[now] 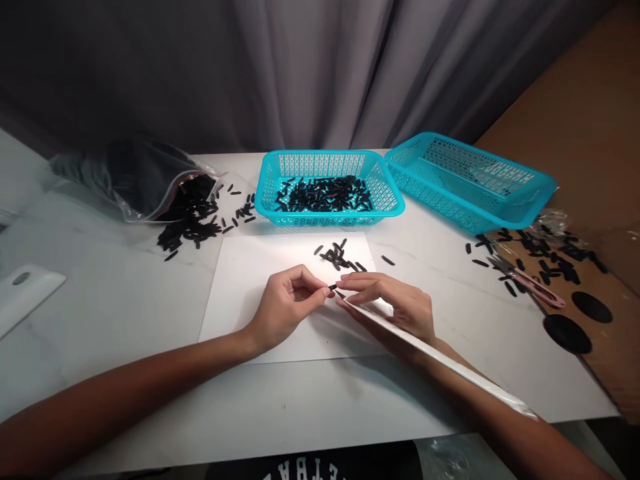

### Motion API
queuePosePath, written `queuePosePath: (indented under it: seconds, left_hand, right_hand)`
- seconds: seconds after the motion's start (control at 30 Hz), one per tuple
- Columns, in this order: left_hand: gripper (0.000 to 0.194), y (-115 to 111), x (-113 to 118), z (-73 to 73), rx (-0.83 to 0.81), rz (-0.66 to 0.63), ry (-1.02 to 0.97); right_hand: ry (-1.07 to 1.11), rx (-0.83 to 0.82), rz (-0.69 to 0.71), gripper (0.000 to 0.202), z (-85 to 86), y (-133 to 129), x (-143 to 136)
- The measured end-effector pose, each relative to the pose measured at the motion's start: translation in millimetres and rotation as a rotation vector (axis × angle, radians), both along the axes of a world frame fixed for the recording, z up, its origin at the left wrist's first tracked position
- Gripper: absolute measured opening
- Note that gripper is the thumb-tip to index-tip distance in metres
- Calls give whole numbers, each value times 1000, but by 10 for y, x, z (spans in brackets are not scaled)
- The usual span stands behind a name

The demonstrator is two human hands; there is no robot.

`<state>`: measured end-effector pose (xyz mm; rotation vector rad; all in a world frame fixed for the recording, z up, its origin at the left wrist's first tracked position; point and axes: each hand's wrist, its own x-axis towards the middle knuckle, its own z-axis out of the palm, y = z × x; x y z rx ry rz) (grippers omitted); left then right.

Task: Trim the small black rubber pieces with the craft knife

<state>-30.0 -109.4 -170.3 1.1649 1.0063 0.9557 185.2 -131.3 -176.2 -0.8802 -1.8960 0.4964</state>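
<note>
My left hand [284, 303] pinches a small black strip-like piece [332, 287] between thumb and forefinger, over a white sheet [240, 293]. Coming from the right, my right hand [395, 303] grips a long, slim white-handled tool [425, 348] with a narrow pointed tip. That tip is close to the black piece; whether they touch is too small to tell. The tool's handle runs back along my right forearm. Just beyond my fingers lies a little heap of similar black pieces [335, 256] on the sheet.
A turquoise basket [330, 219] holds many black pieces. Another turquoise basket [450, 203] stands right of it. At left, a plastic bag [135, 180] spills black pieces. Pink-handled scissors [537, 287] and two black discs [567, 333] lie at right, a white board [30, 293] at far left.
</note>
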Motion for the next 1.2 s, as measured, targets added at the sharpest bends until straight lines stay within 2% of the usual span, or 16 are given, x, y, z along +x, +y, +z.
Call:
queuePosePath:
  seconds: [0.4,0.67,0.9,1.07,1.2]
  left_hand:
    - [4,11,1,23,20,-6,-19]
    - [5,16,-5,13,11,-25,-17]
    - [10,29,-20,11,-8,-60,-4]
    - [14,82,-42,-5,-35,-110,-10]
    - [16,119,-54,-18,-34,-128,-20]
  right_hand:
    - [67,-80,13,15,-17,-21,10]
    - [57,-62,41,5,24,-21,10]
    - [59,-96,36,8,61,-11,0]
    - [-42,32,38,19,105,2,-18]
    - [-27,104,4,17,34,-8,-33]
